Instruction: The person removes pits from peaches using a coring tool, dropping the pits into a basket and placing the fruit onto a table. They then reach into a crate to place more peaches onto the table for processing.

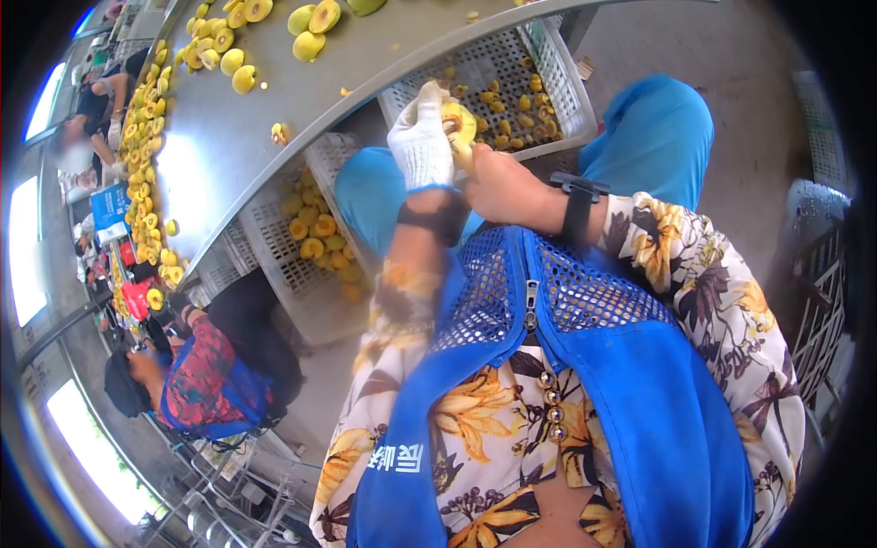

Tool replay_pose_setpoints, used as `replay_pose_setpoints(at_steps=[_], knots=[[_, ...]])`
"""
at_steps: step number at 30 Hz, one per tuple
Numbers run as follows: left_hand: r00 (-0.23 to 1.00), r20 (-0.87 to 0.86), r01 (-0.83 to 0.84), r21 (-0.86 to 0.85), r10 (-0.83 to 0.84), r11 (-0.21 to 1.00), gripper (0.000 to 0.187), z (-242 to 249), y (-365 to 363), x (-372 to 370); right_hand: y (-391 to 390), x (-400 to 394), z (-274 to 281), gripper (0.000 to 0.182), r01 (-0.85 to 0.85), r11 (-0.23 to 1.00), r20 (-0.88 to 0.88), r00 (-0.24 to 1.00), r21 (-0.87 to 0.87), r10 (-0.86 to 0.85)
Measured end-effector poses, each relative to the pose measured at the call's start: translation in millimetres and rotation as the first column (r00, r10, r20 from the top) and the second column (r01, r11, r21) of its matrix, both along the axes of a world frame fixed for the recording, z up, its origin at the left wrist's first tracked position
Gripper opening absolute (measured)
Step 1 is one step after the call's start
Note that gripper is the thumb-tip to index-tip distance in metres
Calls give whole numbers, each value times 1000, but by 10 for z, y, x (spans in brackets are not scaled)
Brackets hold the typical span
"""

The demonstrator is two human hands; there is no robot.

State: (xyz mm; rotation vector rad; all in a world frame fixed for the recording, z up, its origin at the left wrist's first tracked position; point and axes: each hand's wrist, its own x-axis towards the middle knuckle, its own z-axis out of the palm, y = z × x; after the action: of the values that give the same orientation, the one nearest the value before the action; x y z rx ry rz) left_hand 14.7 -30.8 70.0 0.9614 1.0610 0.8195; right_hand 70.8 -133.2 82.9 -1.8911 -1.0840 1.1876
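While I watch from my end, the left hand, in a white glove, has its fingers closed round one yellow fruit, cut side partly showing. The right hand, bare, is curled nearly shut up against the fruit's near side; I can't tell if a tool sits in that grip. The fruit is held up in front of the knees, over the near edge of a white crate with small brownish-yellow pieces in it. A second crate of yellow fruit is beside the left leg, and the metal table carries more halves. A co-worker sits off to the left.

Handling, my guess: light, firm at the skin, softer and wet inside, so slippery and easy to bruise or split. I'd take it round the outer skin, fingers spread, thumb off the cut rim, light squeeze only. The glove should help with grip; bare fingertips could skid on juice.
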Motion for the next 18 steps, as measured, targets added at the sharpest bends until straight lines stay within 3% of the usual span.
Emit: replay_pose_setpoints(at_steps=[2,5,8,11,14,17,18], knots=[[995,94,35,-35,-31,999,29,-96,21,-26,38,48,188,22,4,993,-149,989,-116,-21],[969,228,147,-239,-92,960,30,-64,15,-51,67,102,385,21,-23,960,-364,927,-278,-84],[930,338,279,-394,-144,876,33,-187,76,-75,75,74,259,20,-23,938,-451,881,-347,-145],[912,384,303,-399,-143,865,34,-244,109,-88,14,34,-13,22,-47,984,-272,962,-172,-1],[976,206,142,-380,-66,914,35,-121,21,-46,-106,19,-60,25,-74,997,161,984,-2,74],[997,83,16,-245,5,969,34,-52,-26,-13,-92,81,-28,29,-110,993,124,986,-42,115],[994,110,5,-274,27,962,34,-20,-31,-17,-101,83,-52,28,-112,993,132,985,-30,115]])
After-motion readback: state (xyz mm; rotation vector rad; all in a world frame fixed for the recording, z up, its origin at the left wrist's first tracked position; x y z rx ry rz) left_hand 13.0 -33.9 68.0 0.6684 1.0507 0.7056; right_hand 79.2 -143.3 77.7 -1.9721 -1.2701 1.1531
